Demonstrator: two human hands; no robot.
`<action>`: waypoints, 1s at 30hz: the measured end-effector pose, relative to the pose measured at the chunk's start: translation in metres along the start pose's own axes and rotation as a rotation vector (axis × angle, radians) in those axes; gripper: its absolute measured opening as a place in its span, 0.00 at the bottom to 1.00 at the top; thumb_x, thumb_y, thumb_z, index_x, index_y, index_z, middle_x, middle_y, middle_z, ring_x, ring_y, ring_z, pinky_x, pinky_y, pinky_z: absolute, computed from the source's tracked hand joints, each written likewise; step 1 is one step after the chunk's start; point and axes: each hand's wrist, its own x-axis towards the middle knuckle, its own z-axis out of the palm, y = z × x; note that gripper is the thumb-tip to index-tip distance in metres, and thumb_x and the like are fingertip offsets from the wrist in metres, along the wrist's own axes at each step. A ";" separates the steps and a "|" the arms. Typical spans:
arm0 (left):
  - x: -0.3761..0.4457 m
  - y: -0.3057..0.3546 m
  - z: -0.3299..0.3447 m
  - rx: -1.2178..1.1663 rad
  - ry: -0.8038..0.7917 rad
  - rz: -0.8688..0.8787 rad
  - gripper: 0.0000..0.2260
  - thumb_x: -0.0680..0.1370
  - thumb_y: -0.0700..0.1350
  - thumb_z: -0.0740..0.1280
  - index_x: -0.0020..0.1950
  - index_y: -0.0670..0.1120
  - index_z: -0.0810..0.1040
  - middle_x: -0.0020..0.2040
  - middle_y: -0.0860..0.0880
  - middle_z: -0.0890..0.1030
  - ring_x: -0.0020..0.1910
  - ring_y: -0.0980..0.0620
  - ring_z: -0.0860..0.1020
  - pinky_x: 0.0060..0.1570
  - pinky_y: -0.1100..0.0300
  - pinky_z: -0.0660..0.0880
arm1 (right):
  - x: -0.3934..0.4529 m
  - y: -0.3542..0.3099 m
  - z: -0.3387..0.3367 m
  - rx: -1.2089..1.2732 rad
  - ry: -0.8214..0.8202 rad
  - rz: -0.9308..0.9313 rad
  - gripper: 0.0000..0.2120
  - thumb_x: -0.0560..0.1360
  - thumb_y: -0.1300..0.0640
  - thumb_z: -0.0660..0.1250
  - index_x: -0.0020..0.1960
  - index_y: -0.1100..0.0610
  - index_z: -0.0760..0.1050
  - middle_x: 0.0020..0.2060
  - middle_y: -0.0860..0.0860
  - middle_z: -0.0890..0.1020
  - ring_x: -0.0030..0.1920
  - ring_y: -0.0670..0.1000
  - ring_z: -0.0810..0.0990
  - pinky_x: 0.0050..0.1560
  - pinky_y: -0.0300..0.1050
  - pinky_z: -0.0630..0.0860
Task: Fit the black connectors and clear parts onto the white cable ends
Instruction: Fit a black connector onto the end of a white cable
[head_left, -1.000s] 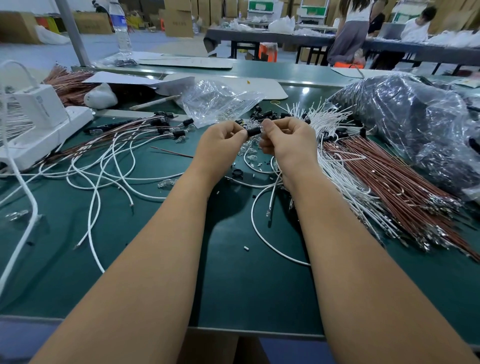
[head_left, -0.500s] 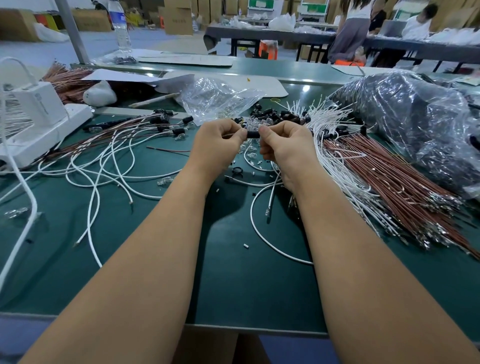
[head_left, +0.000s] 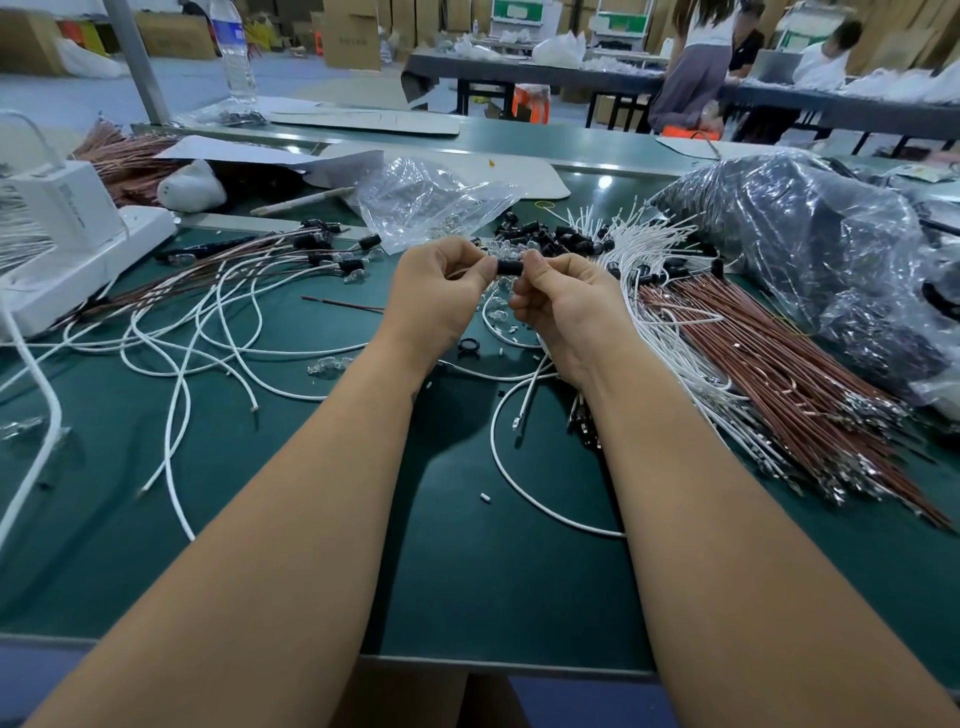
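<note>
I saw both of my bare hands raised together just above the middle of the frame, over a dark green counter (head_left: 467, 571). My left hand (head_left: 439, 299) had its fingers curled, and thumb and forefinger pinched one end of a small black connector (head_left: 510, 267). My right hand (head_left: 563, 301) was curled too, pinching the connector's other end. The connector lay level between the two sets of fingertips. I could not tell whether a cable end or a clear part was seated in it.

A single white cable (head_left: 519, 478) looped on the counter below my right wrist, toward the frame's lower centre. A heap of loose black connectors (head_left: 556, 236) and small clear parts (head_left: 501, 252) lay just behind my hands. To the right of centre spread a fan of white cables (head_left: 644, 244), and beside it, further right, a thick bundle of brown wires (head_left: 779, 364).

Left of centre, long white and brown leads (head_left: 218, 312) lay tangled, some with black connectors fitted. A crumpled clear plastic bag (head_left: 426, 200) sat above my hands. A white device (head_left: 62, 228) stood at the left edge. A large plastic-wrapped dark bundle (head_left: 831, 249) filled the upper right.
</note>
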 end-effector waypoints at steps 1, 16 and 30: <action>0.001 -0.001 0.000 -0.001 0.000 0.011 0.06 0.78 0.39 0.67 0.42 0.40 0.78 0.32 0.45 0.72 0.32 0.52 0.67 0.33 0.62 0.65 | 0.000 0.000 0.001 0.018 0.005 0.025 0.10 0.78 0.62 0.65 0.39 0.60 0.71 0.27 0.53 0.77 0.25 0.48 0.76 0.28 0.39 0.74; 0.000 -0.003 -0.001 0.019 -0.004 -0.008 0.05 0.77 0.40 0.68 0.42 0.42 0.80 0.33 0.46 0.74 0.33 0.51 0.68 0.37 0.61 0.66 | 0.006 0.002 -0.001 0.008 0.020 0.088 0.09 0.79 0.62 0.65 0.39 0.60 0.71 0.24 0.51 0.77 0.24 0.47 0.72 0.27 0.38 0.71; -0.002 0.005 -0.002 -0.134 -0.036 -0.121 0.08 0.78 0.38 0.66 0.39 0.44 0.76 0.34 0.47 0.73 0.36 0.53 0.69 0.38 0.66 0.67 | 0.002 0.004 -0.001 -0.022 -0.083 -0.021 0.11 0.77 0.63 0.67 0.37 0.59 0.70 0.26 0.53 0.78 0.24 0.49 0.74 0.29 0.41 0.73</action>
